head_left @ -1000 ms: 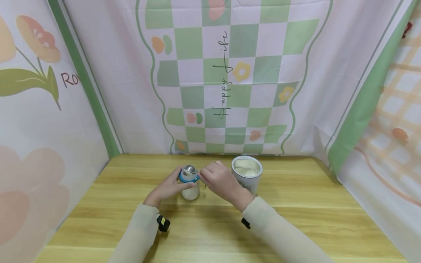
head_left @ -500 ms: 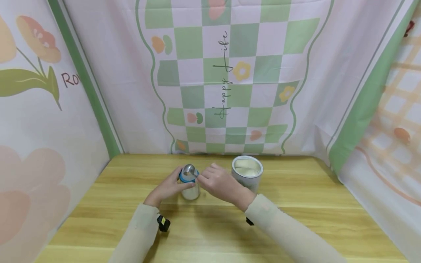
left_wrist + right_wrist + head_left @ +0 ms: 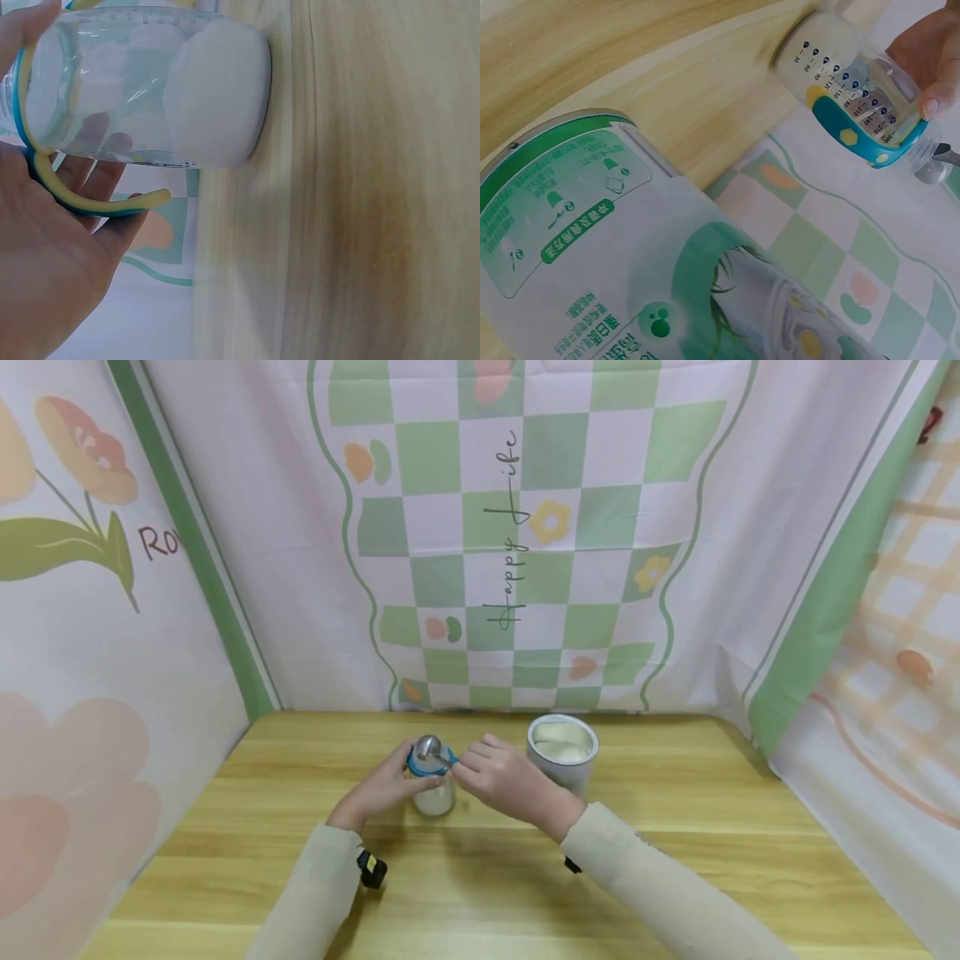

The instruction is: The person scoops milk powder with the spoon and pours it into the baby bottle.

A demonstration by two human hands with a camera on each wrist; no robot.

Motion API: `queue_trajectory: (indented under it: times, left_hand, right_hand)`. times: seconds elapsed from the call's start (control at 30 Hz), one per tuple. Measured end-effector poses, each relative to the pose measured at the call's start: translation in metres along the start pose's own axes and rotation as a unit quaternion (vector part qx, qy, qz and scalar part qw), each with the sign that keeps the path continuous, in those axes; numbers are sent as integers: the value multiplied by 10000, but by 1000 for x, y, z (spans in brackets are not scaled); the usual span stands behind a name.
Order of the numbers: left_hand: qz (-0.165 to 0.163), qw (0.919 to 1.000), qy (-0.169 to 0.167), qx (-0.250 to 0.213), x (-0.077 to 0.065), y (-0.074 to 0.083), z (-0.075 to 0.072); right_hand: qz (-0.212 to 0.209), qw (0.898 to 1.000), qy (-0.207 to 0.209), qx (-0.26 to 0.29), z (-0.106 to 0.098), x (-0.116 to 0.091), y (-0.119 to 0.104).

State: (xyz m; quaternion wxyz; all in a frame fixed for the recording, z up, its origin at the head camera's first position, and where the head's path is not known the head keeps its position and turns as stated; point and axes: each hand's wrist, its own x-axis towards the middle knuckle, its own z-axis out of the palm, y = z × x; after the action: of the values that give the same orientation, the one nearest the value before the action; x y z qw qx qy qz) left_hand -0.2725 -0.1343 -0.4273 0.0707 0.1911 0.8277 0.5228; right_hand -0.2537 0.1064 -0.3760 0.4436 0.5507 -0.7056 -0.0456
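A clear baby bottle (image 3: 435, 797) stands on the table, with blue and yellow handles at its neck and white powder filling its lower part in the left wrist view. My left hand (image 3: 384, 787) grips it around the neck, thumb in front. Above the bottle's mouth is the bowl of a metal spoon (image 3: 429, 748), whose handle my right hand (image 3: 504, 778) pinches. The right wrist view catches the spoon's bowl (image 3: 937, 161) at the bottle's opening; whether it carries powder is unclear. Fingers of the right hand hide most of the spoon's handle.
An open can (image 3: 573, 777) of whitish powder stands just right of my right hand, partly behind it. The wooden table (image 3: 465, 893) extends around both arms. A patterned curtain (image 3: 495, 568) hangs behind its back edge.
The spoon's bowl has turned and shifted slightly left over the bottle's mouth. My right wrist has moved a little to the right and down. The left hand and bottle stay in place.
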Motion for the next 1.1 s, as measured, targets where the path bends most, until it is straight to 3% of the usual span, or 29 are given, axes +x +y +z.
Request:
queue_trajectory:
  times: [0.5,0.77,0.93,1.1]
  left_hand:
    - [-78,9999,-14,-140,0,-1,-1]
    - [-157,9998,-31,-102,-1,-2,-1]
    - [-93,9998,-36,-171,-1,-2,-1]
    - [-42,9998,-45,-181,0,-1,-1]
  right_hand:
    - [108,9996,263,78,7,-2,3]
    - [451,9985,110,290,2,-2,4]
    - [850,9928,216,815,2,-2,8]
    - [1352,9789,363,1487,-1,-2,12]
